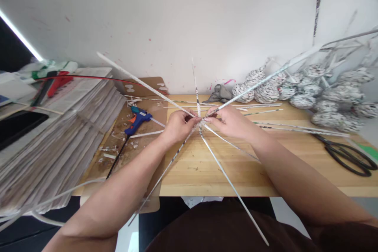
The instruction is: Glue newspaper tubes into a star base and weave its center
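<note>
Several thin rolled paper sticks (233,184) cross at one hub in front of me and fan outward like spokes. My left hand (180,124) pinches the sticks just left of the crossing, thumb and fingers closed. On the other side my right hand (227,120) is closed on a stick close to the hub, its fingertips nearly touching the left ones. One long stick (265,76) slants from the right hand up to the right. Another spoke (138,80) rises to the upper left. The fingers partly hide the crossing itself.
A blue glue gun (138,122) lies on stained cardboard at left, near stacked newspapers (71,138) bearing a dark phone (20,126). Black scissors (348,153) lie at right. Woven paper bundles (265,86) and a grey cloth (220,93) sit along the wall. Loose sticks (304,129) cross the tabletop.
</note>
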The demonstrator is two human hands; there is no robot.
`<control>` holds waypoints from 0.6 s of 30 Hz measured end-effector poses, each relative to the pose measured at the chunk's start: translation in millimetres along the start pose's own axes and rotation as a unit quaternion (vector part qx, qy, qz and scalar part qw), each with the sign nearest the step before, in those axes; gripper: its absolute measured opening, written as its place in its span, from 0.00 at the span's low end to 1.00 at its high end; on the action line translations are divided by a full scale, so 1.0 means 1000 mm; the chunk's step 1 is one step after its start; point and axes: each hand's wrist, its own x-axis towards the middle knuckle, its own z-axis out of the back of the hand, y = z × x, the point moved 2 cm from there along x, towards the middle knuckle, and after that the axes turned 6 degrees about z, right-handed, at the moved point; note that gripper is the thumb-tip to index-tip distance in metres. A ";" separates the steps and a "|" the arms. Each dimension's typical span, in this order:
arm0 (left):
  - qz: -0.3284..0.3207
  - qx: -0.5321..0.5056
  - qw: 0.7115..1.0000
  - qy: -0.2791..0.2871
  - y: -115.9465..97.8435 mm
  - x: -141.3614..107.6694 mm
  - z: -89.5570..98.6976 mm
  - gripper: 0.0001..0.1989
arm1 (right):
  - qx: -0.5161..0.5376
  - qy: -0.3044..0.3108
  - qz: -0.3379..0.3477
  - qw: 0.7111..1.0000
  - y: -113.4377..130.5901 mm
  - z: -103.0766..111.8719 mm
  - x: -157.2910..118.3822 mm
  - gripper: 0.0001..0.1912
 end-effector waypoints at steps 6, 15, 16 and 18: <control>0.072 -0.074 0.991 0.086 0.006 0.007 0.011 0.25 | -0.010 -0.009 0.001 1.000 -0.004 0.001 0.001 0.09; -0.020 0.014 1.000 0.017 -0.005 -0.005 0.002 0.15 | 0.015 -0.004 0.027 1.000 0.007 -0.001 -0.001 0.09; -0.032 0.032 0.999 0.002 -0.007 -0.006 0.002 0.15 | 0.027 0.000 0.028 0.999 0.007 -0.001 -0.001 0.09; -0.056 0.059 0.996 -0.021 -0.009 -0.007 0.002 0.14 | 0.058 0.009 0.025 0.998 0.007 0.001 -0.003 0.09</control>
